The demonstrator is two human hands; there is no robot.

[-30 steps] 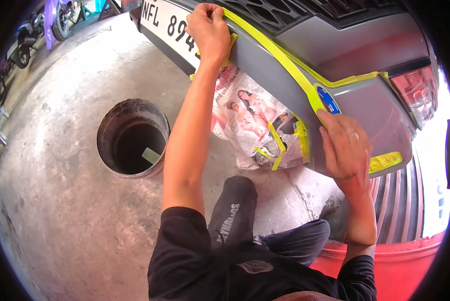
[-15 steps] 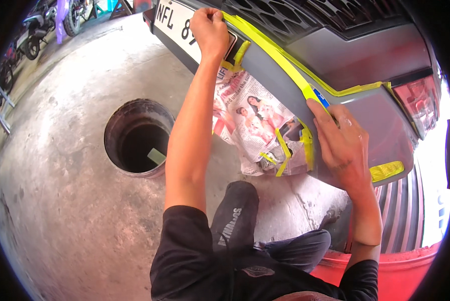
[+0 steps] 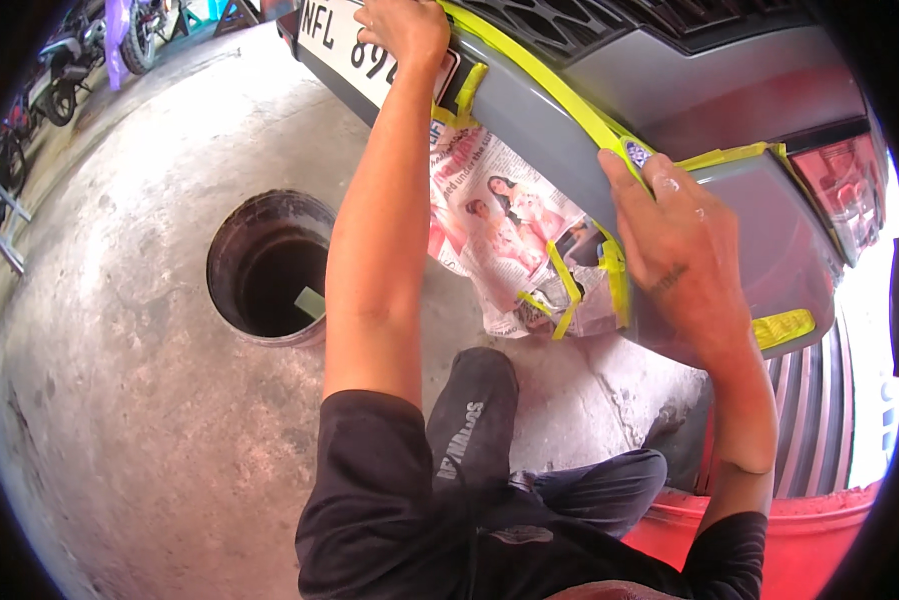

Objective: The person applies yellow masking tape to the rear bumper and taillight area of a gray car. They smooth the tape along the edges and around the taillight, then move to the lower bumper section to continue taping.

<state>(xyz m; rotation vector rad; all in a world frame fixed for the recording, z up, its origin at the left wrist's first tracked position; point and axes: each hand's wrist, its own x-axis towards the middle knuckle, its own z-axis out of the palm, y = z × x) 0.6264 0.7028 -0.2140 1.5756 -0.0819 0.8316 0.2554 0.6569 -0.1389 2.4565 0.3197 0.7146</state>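
A length of yellow masking tape (image 3: 534, 75) runs along the upper edge of a grey car bumper (image 3: 529, 105). My left hand (image 3: 406, 28) is closed at the strip's upper end, over the white licence plate (image 3: 344, 50); the picture's top edge cuts off part of it. At the other end my right hand (image 3: 681, 245) grips the tape roll (image 3: 636, 152), its fingers around it and against the bumper. Most of the roll is hidden by those fingers. Below the strip, newspaper (image 3: 509, 215) hangs from the bumper, held by short yellow tape pieces (image 3: 566, 280).
A dark round bucket (image 3: 227, 290) with a pale green scrap inside stands on the concrete floor (image 3: 149, 400). A red tub (image 3: 799, 540) is at my lower right, below the tail light (image 3: 839, 190). Motorcycles (image 3: 74, 55) are parked at the far left.
My right hand has moved up and slightly left with the tape roll. The strip now lies closer along the bumper edge. My left hand has shifted a little upward.
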